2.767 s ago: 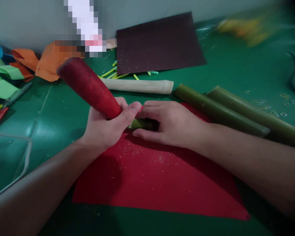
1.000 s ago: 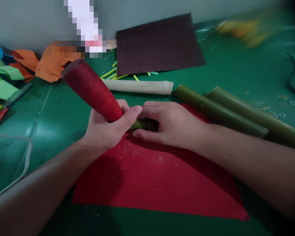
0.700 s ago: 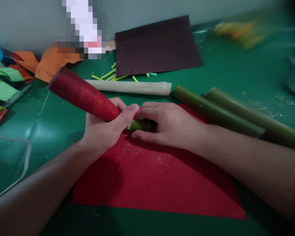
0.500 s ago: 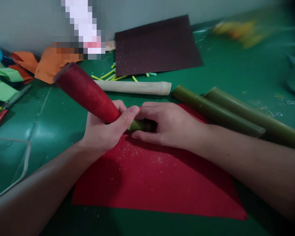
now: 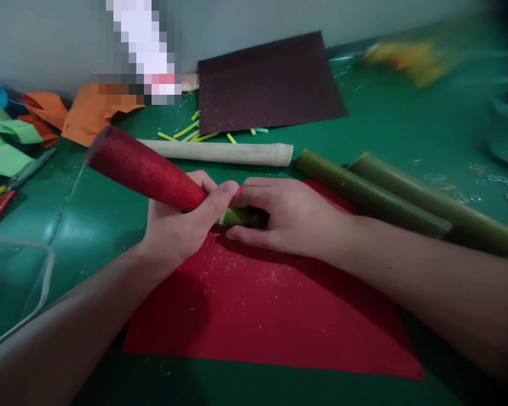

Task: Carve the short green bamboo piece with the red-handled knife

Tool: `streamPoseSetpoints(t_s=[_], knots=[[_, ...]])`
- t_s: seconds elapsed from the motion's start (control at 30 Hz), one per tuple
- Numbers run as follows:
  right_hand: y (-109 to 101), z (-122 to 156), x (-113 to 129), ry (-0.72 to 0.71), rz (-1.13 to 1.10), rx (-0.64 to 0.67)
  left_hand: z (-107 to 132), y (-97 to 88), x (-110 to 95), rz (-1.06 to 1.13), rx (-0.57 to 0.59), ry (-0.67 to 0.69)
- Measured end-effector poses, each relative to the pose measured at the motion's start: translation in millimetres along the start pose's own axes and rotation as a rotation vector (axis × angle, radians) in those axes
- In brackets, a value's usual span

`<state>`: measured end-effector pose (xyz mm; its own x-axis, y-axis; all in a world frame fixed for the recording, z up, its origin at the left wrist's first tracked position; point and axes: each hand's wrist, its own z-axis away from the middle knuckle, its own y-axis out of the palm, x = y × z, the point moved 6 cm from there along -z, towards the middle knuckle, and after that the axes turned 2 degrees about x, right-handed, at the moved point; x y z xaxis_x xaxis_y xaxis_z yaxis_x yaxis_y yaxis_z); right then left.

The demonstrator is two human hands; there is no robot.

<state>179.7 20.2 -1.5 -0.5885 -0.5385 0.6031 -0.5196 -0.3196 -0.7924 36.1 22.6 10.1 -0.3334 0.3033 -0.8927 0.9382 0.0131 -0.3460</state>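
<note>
My left hand (image 5: 182, 223) is closed around a bamboo piece (image 5: 146, 169), with the thumb laid along its top. The thick end that points up and left is red; beyond my thumb the narrower part is green. My right hand (image 5: 283, 211) curls over the green end from the right, fingers and thumb on either side of it. A small red edge shows by my right index finger; what it belongs to is unclear. Below both hands lies a red sheet (image 5: 271, 316) speckled with pale dust.
Behind the hands lie a pale bamboo strip (image 5: 220, 152) and a dark brown sheet (image 5: 271, 84) over yellow-green sticks. Two green bamboo lengths (image 5: 372, 194) rest at right. Scissors (image 5: 0, 206), green paper strips (image 5: 4, 138) and orange paper (image 5: 87, 115) are at left.
The red end of the bamboo piece has dipped down and slightly left. Both hands keep their hold in nearly the same place.
</note>
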Motion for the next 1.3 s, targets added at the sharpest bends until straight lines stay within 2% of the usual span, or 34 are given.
streamPoseSetpoints(t_s=[0.17, 0.47, 0.73, 0.9, 1.3], knots=[[1.4, 0.3, -0.8, 0.013, -0.016, 0.007, 0.7, 4.4, -2.5, 0.068, 0.07, 0.006], [0.5, 0.9, -1.1, 0.005, 0.021, -0.014, 1.3, 6.8, -4.7, 0.072, 0.093, 0.004], [0.4, -0.6, -0.3, -0.004, 0.03, 0.006, 2.2, -1.3, 0.5, -0.005, -0.03, 0.038], [0.5, 0.5, -1.3, 0.02, -0.005, 0.007, 0.3, 1.6, 0.1, 0.06, 0.032, -0.021], [0.7, 0.7, -2.0, 0.026, -0.006, 0.011, -0.5, 7.3, -3.2, 0.071, 0.106, -0.032]])
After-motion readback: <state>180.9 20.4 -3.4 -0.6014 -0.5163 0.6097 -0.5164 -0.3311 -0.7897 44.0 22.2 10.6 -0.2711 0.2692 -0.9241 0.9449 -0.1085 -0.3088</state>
